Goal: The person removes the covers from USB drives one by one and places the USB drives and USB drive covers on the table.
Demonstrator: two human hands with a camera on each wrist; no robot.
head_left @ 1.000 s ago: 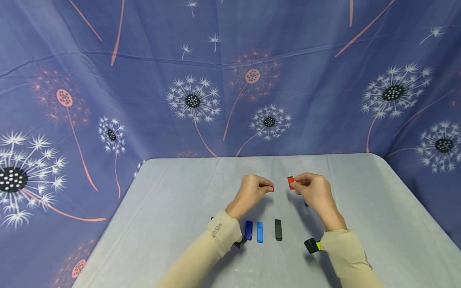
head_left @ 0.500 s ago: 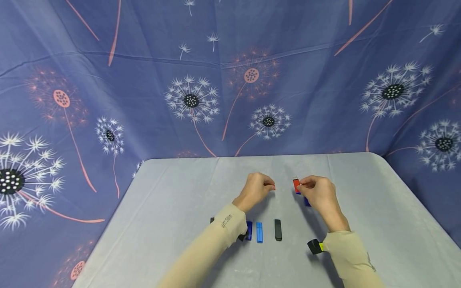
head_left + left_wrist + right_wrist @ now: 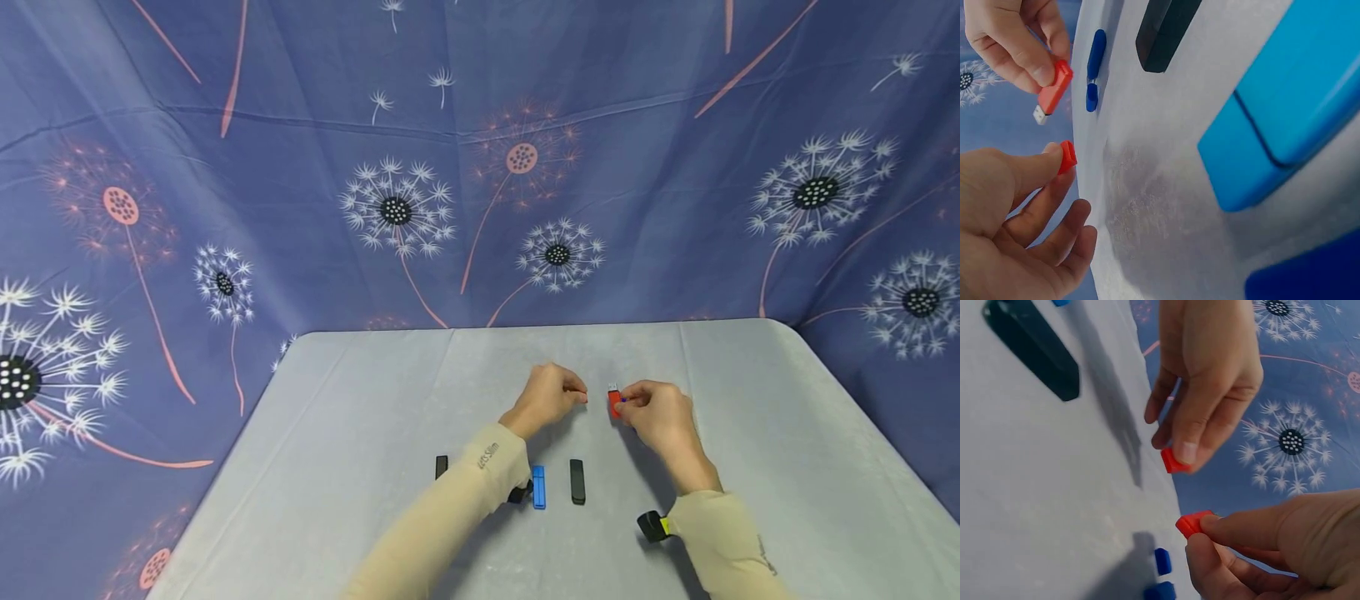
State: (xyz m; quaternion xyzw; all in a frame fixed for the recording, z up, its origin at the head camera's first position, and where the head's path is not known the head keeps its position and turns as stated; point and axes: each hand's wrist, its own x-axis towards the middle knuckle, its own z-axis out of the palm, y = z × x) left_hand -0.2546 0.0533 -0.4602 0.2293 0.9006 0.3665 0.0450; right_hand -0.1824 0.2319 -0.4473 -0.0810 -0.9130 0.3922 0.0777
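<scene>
My left hand pinches a small red cap between thumb and finger above the table; its other fingers are loosely bent. Opposite it, my right hand pinches a red USB stick by its body. The bare metal plug sticks out from the stick. Cap and stick are apart, with a short gap between them. Beyond the right hand lie a blue USB stick and a separate blue cap piece, mostly covered by that hand in the head view.
Nearer on the table lie a light blue USB stick, a dark green one and a black one. A dark blue one is hidden by the left sleeve in the head view. A patterned cloth hangs behind.
My left hand has moved right with the red cap. My right hand has shifted slightly right, then nearer to me, with the red USB stick. The gap between cap and stick has narrowed.
</scene>
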